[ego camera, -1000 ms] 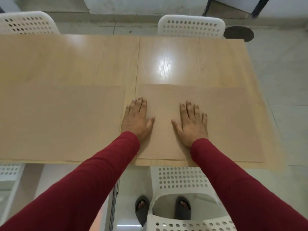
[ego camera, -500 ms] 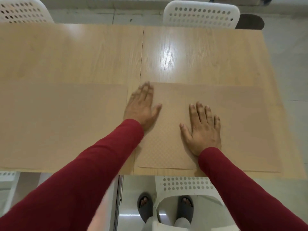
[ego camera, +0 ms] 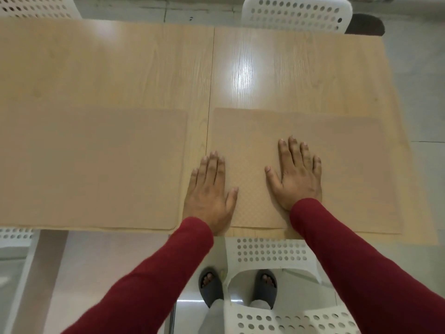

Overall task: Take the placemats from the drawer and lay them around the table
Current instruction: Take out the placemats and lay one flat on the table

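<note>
Two tan placemats lie flat along the near edge of the light wooden table (ego camera: 265,68). The left placemat (ego camera: 96,165) is untouched. The right placemat (ego camera: 349,169) has a fine dotted texture. My left hand (ego camera: 212,194) rests flat, palm down, on that mat's left edge, partly on bare table. Further right, my right hand (ego camera: 297,175) lies flat on the same mat, fingers spread. Neither hand grips anything. Both arms wear red sleeves.
White perforated chairs stand around the table: one (ego camera: 293,15) at the far right, one (ego camera: 36,7) at the far left, one (ego camera: 272,254) just below the near edge in front of me. My feet in dark slippers (ego camera: 210,288) stand on the pale floor.
My left hand has slid back toward the near edge along the mat's left side. My right hand stayed flat on the mat. The view has tilted slightly downward.
</note>
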